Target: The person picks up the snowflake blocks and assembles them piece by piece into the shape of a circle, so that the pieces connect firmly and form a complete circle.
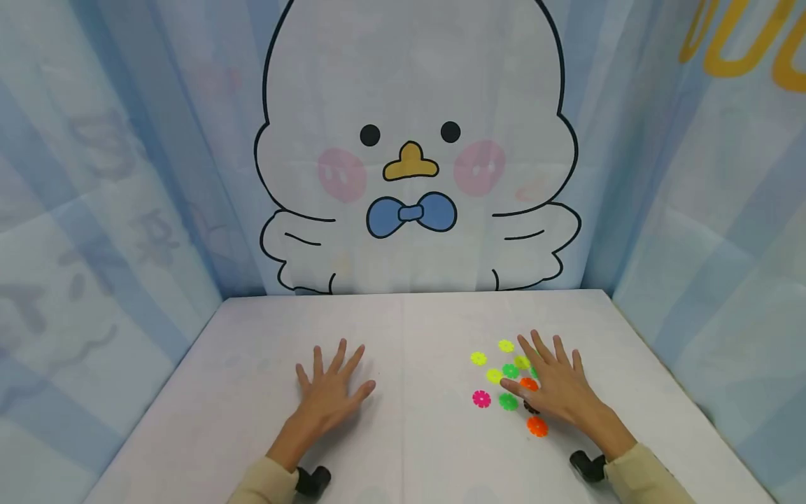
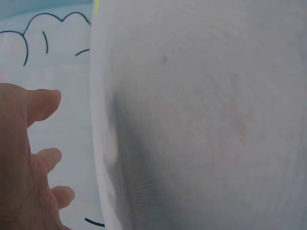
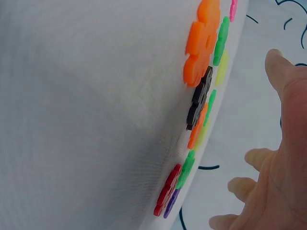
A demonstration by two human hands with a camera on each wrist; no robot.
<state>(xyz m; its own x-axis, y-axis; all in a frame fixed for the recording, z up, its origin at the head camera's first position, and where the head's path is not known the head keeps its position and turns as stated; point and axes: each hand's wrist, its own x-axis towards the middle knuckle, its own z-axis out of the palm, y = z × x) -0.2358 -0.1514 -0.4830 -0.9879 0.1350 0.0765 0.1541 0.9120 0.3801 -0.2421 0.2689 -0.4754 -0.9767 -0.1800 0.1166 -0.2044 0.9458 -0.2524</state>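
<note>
Several flat, notched plastic discs lie spread on the right half of the white table. They include a pink disc (image 1: 481,399), a green disc (image 1: 508,402), a yellow disc (image 1: 478,358) and an orange disc (image 1: 537,426). Above the right part of this group, my right hand (image 1: 560,385) is held with fingers spread, partly covering some discs. The right wrist view also shows a black disc (image 3: 199,98), a dark red disc (image 3: 168,190) and a purple disc (image 3: 171,203) below that hand. On the left side, my left hand (image 1: 329,392) is spread over bare tabletop, holding nothing.
The white table (image 1: 403,462) has a seam down its middle. Behind it hangs a cloth backdrop (image 1: 409,84) with a cartoon bird, and light blue curtains (image 1: 94,210) close off both sides. Black wrist-worn devices (image 1: 313,481) sit at both sleeves.
</note>
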